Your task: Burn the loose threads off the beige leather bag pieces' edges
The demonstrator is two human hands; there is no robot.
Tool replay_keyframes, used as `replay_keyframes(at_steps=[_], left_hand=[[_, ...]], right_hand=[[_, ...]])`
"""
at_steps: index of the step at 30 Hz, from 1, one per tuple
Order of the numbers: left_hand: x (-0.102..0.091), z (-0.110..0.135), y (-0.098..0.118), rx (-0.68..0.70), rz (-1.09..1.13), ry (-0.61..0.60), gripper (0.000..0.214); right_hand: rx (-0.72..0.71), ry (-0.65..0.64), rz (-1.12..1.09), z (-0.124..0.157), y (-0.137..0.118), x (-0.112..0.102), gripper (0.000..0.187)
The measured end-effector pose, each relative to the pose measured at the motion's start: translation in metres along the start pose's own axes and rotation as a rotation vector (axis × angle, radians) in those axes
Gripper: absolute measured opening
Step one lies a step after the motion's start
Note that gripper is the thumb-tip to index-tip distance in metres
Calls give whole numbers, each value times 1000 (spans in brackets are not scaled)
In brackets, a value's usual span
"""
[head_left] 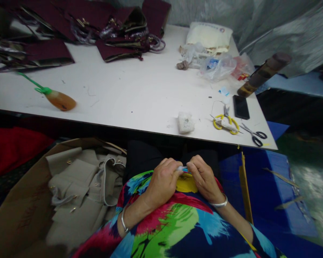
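Cardboard box [24,211], far left below the surface edge: holds folded beige bags with metal fittings [80,193].

Amber plastic bottle with green nozzle [57,98]: lying on its side on the white surface [140,89], left part.

Dark maroon bag pieces with chain straps [97,28]: heaped along the far left edge.

Left hand [163,181]: in the lap over a multicoloured patterned garment [177,222], silver bangle at the wrist; fingers curled closed, pinching a small pale blue-white item [183,168] that is too small to identify.

Right hand [204,177]: just beside the left, fingertips touching the same small item, fingers closed in a pinch; silver bangle at the wrist.

Small white lumpy block [185,122]: near the front edge, above the hands.

Yellow-handled scissors [226,122], then black-handled scissors [254,134]: near the front right corner.

Black phone [241,106]: flat, just behind the scissors.

Clear plastic bags [218,66] and cream folded cloth packet [208,36]: far right part.

Brown cylindrical container [263,73]: tilted at the right edge.
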State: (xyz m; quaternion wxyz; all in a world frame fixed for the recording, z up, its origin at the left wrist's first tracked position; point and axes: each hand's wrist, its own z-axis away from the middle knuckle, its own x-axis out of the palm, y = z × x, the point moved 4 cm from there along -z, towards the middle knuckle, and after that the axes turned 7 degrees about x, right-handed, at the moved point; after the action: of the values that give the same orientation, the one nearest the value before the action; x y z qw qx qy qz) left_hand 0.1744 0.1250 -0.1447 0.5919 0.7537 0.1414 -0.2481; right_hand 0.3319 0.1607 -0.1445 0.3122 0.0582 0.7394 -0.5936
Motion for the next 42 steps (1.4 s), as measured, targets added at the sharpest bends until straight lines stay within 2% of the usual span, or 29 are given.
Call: replay_keyframes(at_steps=[4,8,11,13,17,20,26,35,38,42], left_hand=[[2,0,-3,-72,110,-25,15],[5,0,-5,-103,140,-25,16],[4,1,-5,-72,81,-8,18],[2,2,-3,-41,18,2,19],[-1,1,0,-12,-32,-12,16],[0,0,1,-6,-7,-27,16],[3,0,0,-33,49,-21,17],[1,0,-8,-140,201,32,15],[-1,1,-14,-210,288,78,18],[-2,2,-28,-269,384,136,22]], right_hand=[[-85,11,49,0,-4,-2,27],[-173,120,327,2,-11,-6,25],[-176,155,452,2,-16,-7,29],[-122,129,383,0,-16,-7,31],[108,6,18,-1,-4,-4,38],[182,-28,-70,-1,2,-2,41],[67,47,5,-4,-4,-8,39],[217,114,-127,-1,11,-14,40],[231,206,-158,-9,20,-23,37],[213,421,-85,-39,40,-48,24]])
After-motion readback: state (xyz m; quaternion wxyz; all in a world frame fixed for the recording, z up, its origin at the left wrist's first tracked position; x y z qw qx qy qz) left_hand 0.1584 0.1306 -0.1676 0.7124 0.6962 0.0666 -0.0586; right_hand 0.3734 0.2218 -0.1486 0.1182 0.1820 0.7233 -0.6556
